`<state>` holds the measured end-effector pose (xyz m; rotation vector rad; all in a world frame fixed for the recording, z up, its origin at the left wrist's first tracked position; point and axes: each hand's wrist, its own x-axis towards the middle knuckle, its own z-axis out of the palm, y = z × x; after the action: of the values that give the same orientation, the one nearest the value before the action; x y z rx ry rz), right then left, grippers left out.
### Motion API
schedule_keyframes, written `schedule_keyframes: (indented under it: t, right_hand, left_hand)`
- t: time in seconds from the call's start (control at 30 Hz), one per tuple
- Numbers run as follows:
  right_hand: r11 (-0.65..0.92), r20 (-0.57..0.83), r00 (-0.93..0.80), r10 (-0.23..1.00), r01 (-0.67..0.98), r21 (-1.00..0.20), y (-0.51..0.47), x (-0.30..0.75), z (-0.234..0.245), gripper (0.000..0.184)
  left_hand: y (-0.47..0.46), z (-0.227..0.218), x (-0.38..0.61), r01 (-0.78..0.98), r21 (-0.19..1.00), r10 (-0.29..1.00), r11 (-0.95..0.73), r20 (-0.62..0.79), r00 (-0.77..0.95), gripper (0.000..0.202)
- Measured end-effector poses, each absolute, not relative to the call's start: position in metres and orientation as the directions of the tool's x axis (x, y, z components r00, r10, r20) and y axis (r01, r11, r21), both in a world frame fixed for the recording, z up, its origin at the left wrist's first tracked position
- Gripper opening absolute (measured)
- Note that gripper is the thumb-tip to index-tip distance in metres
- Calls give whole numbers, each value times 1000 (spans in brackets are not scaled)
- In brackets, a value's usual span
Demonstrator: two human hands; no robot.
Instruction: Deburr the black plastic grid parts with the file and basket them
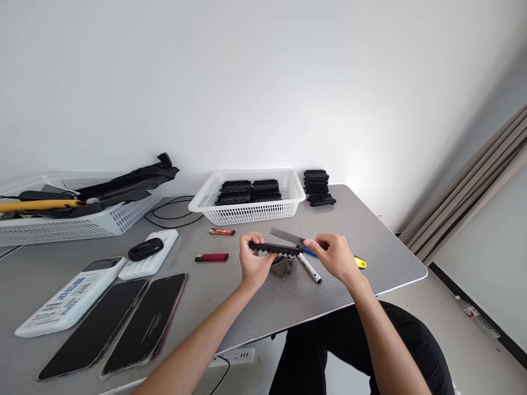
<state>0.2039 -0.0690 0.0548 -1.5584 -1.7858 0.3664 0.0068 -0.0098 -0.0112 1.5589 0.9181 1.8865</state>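
Note:
My left hand (256, 266) is closed around one end of a black plastic piece with a toothed lower edge (275, 249), held up over the table. My right hand (334, 255) grips a flat file (287, 236) by its blue and yellow handle. The grey blade points left, just behind the black piece; whether the two touch, I cannot tell. Below them lie a crumpled grey cloth (284, 267) and a white marker (309, 269) with a black end. Similar black pieces fill part of a white basket (251, 214), and more form a stack (316, 184) beside it.
On the table's left side are two dark phones (146, 323), white power banks (74, 299) and a black oval case (145, 249). An orange lighter (222, 232) and a red lighter (211, 257) lie left of my hands. Another basket (102, 222) holds tools; a black cable (171, 219) loops nearby.

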Motion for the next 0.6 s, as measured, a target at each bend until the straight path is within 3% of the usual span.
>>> schedule_keyframes:
  t: [0.33, 0.6]
  right_hand:
    - [198, 387, -20, 922, 883, -426, -73, 187, 51, 55]
    - [176, 369, -2, 929, 881, -439, -73, 198, 57, 56]
  left_hand:
    - [-10, -9, 8, 59, 721, 697, -690, 685, -212, 57]
    - [-9, -8, 7, 51, 724, 702, -688, 682, -206, 61]
